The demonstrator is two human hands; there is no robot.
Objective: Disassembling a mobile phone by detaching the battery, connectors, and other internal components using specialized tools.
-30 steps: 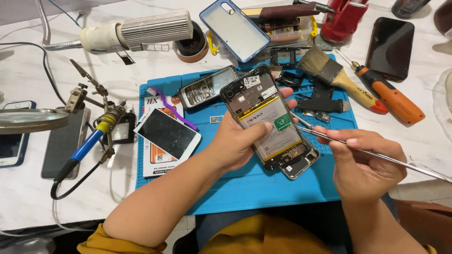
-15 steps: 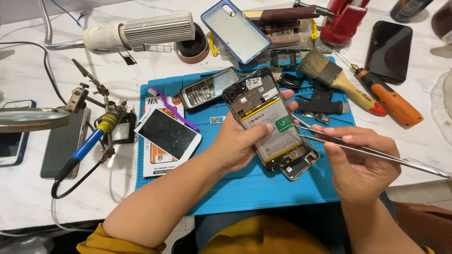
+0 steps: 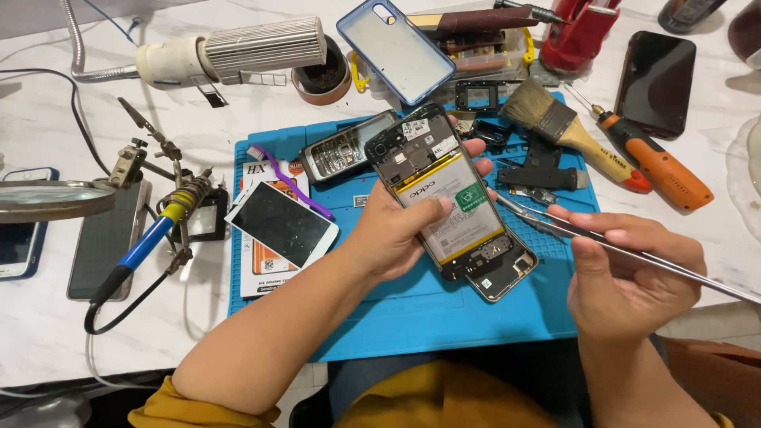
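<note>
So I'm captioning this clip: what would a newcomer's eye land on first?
The opened phone with its back off, held mid-frame in the left hand over the blue mat. Beside it, the right hand holds metal tweezers pointed at the phone. An orange screwdriver lies at upper right.

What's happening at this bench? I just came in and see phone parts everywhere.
A person is working on an opened phone, its back off and battery showing. The left hand holds it tilted above a blue mat. The right hand holds metal tweezers, tips close to the phone's right edge. On the mat lie a white phone and an old keypad phone. A brush, a screwdriver and a soldering iron lie around.
</note>
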